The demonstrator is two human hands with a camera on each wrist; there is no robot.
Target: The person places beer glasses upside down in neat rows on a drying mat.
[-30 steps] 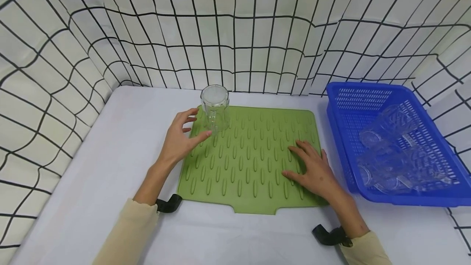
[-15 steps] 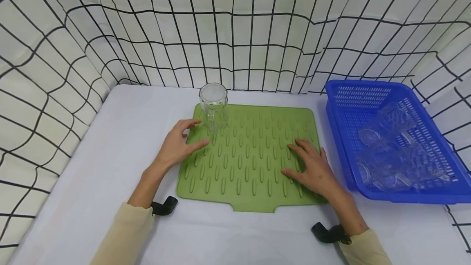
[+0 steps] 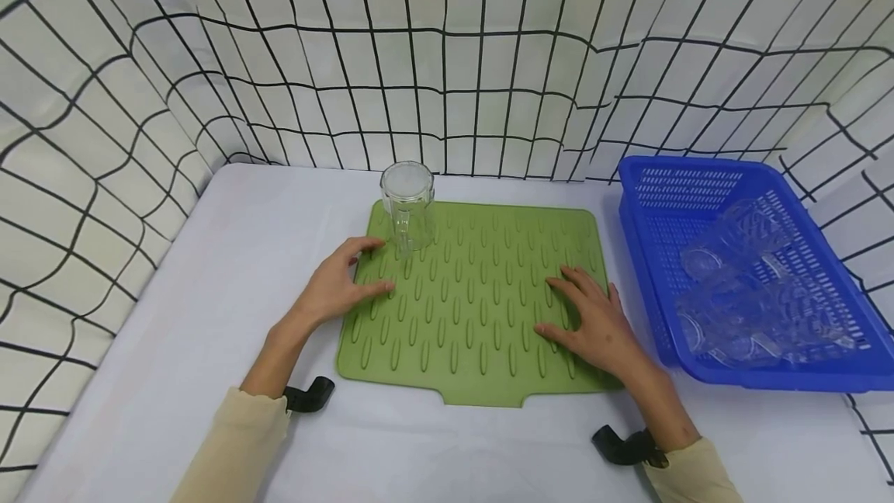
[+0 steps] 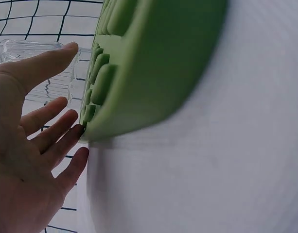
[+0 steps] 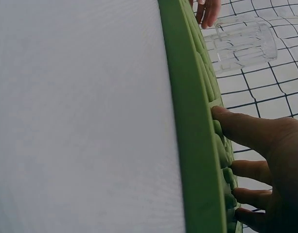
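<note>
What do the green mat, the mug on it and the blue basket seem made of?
Green mat: matte, likely silicone or rubber, given its moulded ridges. Mug: glossy, see-through, so glass or possibly clear plastic. Blue basket: smooth, likely plastic, given moulded perforations.

Clear glossy glass mug (image 3: 410, 212), ridged matt rubbery mat (image 3: 483, 305), smooth plastic basket (image 3: 646, 270)

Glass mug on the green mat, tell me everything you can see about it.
The mug looks like clear, colourless glass, with panelled-looking sides and a handle toward the person. It stands on end, untilted, on the green mat near its far left corner. Whether its mouth faces up or down is unclear. The left hand is close but not touching.
</note>
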